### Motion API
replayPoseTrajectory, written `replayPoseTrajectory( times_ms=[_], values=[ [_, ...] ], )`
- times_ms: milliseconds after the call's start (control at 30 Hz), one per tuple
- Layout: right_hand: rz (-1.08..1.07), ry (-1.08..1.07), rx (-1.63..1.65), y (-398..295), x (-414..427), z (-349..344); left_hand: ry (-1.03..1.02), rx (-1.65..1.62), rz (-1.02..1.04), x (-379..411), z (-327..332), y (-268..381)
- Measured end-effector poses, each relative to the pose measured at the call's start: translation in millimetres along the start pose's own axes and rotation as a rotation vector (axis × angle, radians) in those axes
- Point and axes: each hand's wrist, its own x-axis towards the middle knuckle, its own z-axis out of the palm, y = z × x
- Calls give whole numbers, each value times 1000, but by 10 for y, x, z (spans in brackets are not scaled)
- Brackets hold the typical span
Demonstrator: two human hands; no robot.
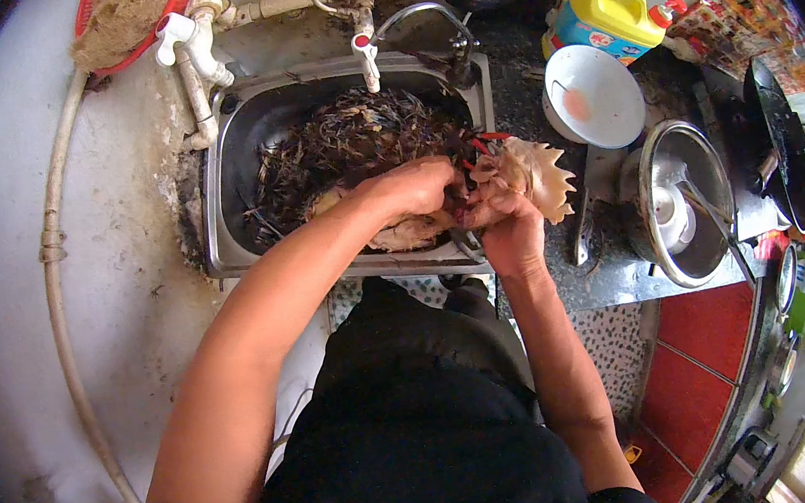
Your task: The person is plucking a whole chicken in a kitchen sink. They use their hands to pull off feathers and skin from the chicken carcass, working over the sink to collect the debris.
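Note:
A stainless steel sink (218, 221) holds a heap of dark wet feathers (357, 129). Across its front right corner lies a rooster carcass (411, 233), its pale body low in the basin. The head with a large pale serrated comb (544, 174) sticks out over the right rim. My right hand (508, 220) grips the bird at the head or upper neck. Close to it, my left hand (425, 187) has its fingers curled at the neck; whether they pinch skin or feathers is hidden.
White taps (366, 64) and pipes line the wall behind the sink. On the dark counter at right are a white bowl (591, 100), a yellow jug (607, 11), a knife (583, 222), and a steel pot (635, 211) holding a bowl and utensils. A wok (778, 145) stands farther right.

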Motion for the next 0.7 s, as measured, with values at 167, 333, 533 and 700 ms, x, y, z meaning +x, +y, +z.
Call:
replayPoseTrajectory(
  times_ms=[167,333,533,700],
  values=[
    [-30,-5,18,-17,-33,83,232,-293,-118,-56,-66,-19],
    [-30,7,20,-14,-32,83,372,-888,-161,-85,165,-50],
    [-45,-13,35,-17,-59,76,463,-1423,42,-2,-82,-1],
    [-34,-1,20,-6,-13,35,453,161,243,-61,11,-356]
  ],
)
